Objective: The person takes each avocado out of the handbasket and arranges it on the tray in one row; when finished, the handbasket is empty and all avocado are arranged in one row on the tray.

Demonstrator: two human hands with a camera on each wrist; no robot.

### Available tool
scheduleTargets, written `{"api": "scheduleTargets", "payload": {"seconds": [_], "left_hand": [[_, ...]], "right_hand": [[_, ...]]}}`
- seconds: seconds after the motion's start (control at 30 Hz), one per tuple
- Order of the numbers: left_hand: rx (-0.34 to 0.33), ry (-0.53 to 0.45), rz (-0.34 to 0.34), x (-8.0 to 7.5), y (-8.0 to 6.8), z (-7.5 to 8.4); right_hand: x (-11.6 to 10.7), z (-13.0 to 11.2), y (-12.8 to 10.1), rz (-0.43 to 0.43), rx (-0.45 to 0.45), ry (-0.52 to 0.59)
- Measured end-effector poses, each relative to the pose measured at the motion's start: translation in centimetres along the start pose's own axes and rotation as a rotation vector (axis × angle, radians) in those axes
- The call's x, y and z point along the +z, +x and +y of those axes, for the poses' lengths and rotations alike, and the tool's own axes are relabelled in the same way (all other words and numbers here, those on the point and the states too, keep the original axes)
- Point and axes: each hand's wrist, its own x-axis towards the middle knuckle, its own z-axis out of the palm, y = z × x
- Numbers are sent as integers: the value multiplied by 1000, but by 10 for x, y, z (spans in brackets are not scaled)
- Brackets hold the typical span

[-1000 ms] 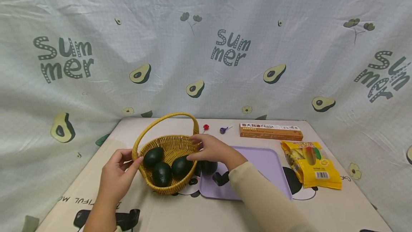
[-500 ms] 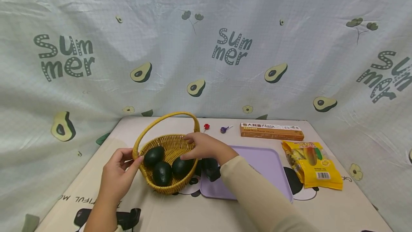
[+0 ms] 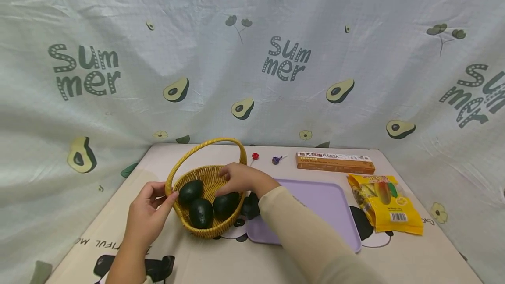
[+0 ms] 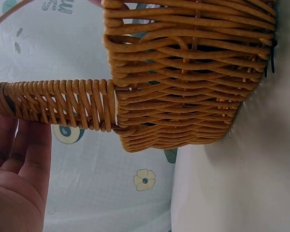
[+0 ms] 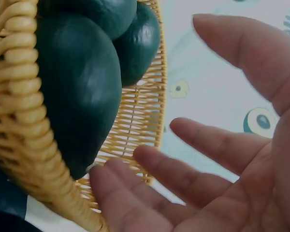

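Note:
A yellow wicker basket [image 3: 209, 233] stands on the table, its arched handle raised. Three dark green avocados, a left one [image 3: 191, 192], a front one [image 3: 201, 214] and a right one [image 3: 226, 205], lie inside. My left hand [image 3: 147, 214] pinches the left foot of the handle [image 4: 58, 104] between thumb and fingers. Over the basket's right side, my right hand [image 3: 244, 179] reaches in with spread fingers and holds nothing. In the right wrist view its fingertips are close to the nearest avocado [image 5: 82, 92]; whether one touches it I cannot tell.
A lilac tray [image 3: 315, 205] lies right of the basket, partly under my right sleeve. Behind are a red lollipop [image 3: 255, 156], a purple lollipop [image 3: 276, 160] and a pasta box [image 3: 335, 163]. A yellow candy bag [image 3: 388, 205] lies at the right.
My right hand has moved left, from the basket's right rim further over its inside. The left hand keeps its hold on the handle. The avocados stay in place.

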Motion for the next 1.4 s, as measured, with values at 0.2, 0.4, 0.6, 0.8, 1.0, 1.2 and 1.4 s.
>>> {"api": "scheduleTargets", "payload": {"seconds": [0.2, 0.4, 0.6, 0.8, 1.0, 1.2, 1.4], "left_hand": [[-8, 23, 1, 1, 0, -2], [-16, 46, 3, 1, 0, -2], [-18, 26, 6, 1, 0, 0], [-6, 12, 6, 1, 0, 1], [-3, 1, 5, 1, 1, 1], [13, -6, 1, 1, 1, 0], [7, -3, -5, 0, 0, 1]], "right_hand": [[5, -7, 4, -8, 41, -54], [9, -14, 8, -37, 107, -47], [10, -14, 15, -68, 172, -25], [14, -11, 19, -67, 180, -21], [19, -13, 24, -48, 172, -16], [24, -14, 27, -50, 172, -22], [27, -12, 31, -67, 164, -100]]}}
